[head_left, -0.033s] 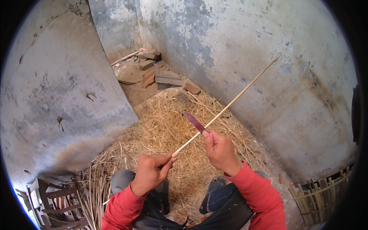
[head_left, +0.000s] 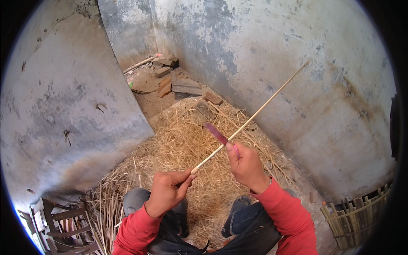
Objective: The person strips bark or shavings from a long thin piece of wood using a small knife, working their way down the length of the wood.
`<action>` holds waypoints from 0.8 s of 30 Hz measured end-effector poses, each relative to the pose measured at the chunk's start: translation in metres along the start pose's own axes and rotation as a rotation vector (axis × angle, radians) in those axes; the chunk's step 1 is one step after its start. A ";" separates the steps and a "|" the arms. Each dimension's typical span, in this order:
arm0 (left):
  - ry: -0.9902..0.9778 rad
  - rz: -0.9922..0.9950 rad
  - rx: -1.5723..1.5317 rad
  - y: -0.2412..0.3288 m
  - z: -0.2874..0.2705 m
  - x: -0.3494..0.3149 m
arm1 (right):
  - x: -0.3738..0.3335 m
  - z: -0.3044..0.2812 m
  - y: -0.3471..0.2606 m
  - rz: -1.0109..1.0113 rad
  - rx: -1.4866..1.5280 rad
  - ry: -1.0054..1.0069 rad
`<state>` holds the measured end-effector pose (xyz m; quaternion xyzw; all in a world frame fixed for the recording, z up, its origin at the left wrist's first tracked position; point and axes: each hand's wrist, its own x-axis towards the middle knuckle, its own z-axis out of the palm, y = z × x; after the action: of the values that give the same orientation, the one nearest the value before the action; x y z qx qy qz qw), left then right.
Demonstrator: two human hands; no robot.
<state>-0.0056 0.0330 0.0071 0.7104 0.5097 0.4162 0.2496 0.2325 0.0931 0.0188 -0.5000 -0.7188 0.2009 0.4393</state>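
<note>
A long, thin, pale wooden stick (head_left: 263, 107) runs slantwise from my left hand up toward the far right. My left hand (head_left: 170, 187) pinches its near end between thumb and fingers. In my right hand (head_left: 246, 165) is a knife (head_left: 217, 133) with a reddish-purple blade, closed in the fist, with a bit of pink handle showing. The blade lies across the stick at about its middle and points to the far left. My right thumb rests near the base of the blade, by the stick.
Straw-like shavings (head_left: 174, 136) cover the floor between and beyond my legs. Bricks (head_left: 187, 87) lie in the far corner. Weathered walls (head_left: 297, 38) rise on both sides. A dark wooden frame (head_left: 68, 223) stands at lower left beside long strips (head_left: 108, 216); a slatted basket (head_left: 357, 219) at lower right.
My right hand and the knife have slid slightly to the right along the stick, away from my left hand. My left hand and the stick have hardly moved.
</note>
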 end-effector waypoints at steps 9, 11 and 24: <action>-0.036 0.079 -0.040 0.009 -0.003 0.000 | 0.046 -0.057 0.053 0.080 -0.172 0.402; -0.019 0.088 -0.038 0.010 -0.001 0.000 | 0.040 -0.055 0.052 0.095 -0.203 0.393; 0.004 0.134 0.021 0.012 -0.003 0.001 | 0.051 -0.055 0.059 0.066 -0.121 0.361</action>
<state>-0.0016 0.0292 0.0177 0.7448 0.4659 0.4278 0.2128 0.3050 0.1554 0.0273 -0.5765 -0.6223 0.0785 0.5236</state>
